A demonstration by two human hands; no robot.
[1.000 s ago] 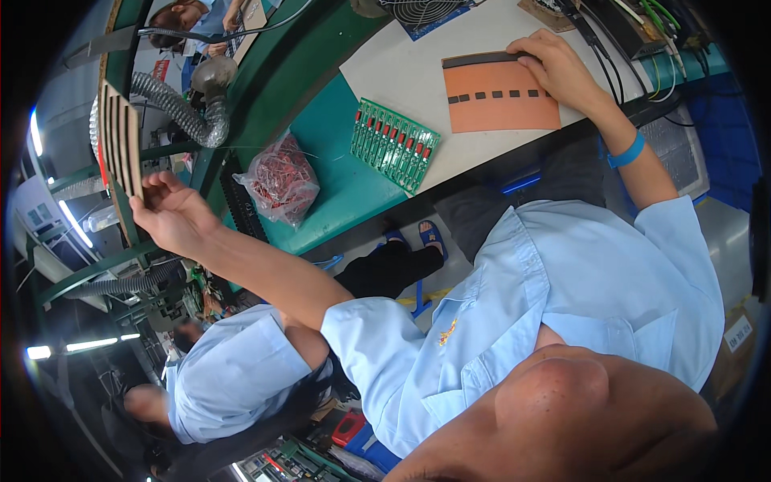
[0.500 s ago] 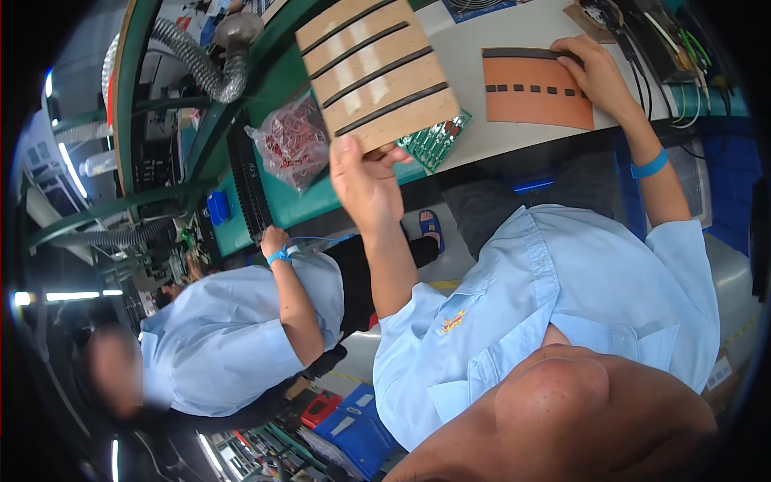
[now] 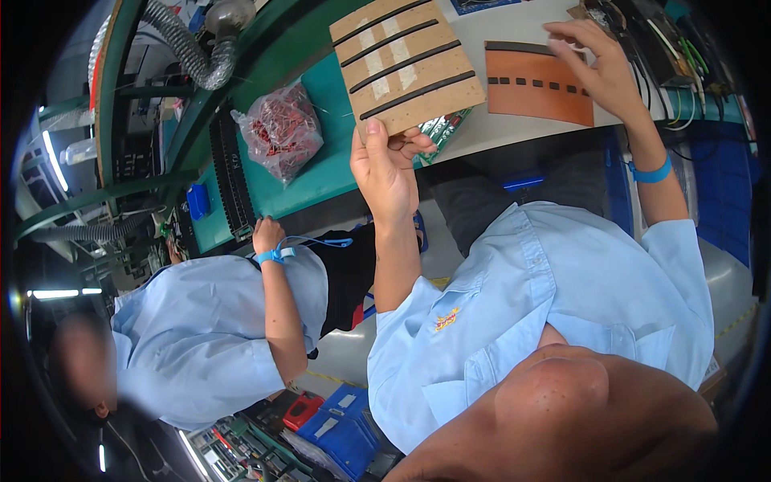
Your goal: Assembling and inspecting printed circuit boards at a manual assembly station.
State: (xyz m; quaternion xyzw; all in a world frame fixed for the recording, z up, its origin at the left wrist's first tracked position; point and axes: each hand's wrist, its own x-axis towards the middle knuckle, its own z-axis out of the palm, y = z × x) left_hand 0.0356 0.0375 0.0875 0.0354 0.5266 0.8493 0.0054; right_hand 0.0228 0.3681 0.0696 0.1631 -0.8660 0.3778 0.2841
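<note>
right hand (image 3: 606,68) had opened since the frame half a second earlier, its fingers no longer curled over the corner of the orange sheet (image 3: 534,104); the wooden board (image 3: 442,64) had come nearer to that sheet. left hand (image 3: 385,173) held the board near its lower edge, thumb on the striped face, fingers behind. right hand's fingers were spread, nothing seen in their grasp; could not tell whether the thumb touched the dark strip (image 3: 518,47) along the sheet's far edge. sheet lay on the pale worktop (image 3: 530,20), right of the board. board was tilted and hid most of the green circuit boards (image 3: 446,128).

risks, as judged: single-edge hold could let the board twist or tip if the thumb slipped. a drop would probably strike the circuit boards and might damage them; poor sight of them made a knock likelier. sheet, if unheld, could slide should the board's corner catch it.
</note>
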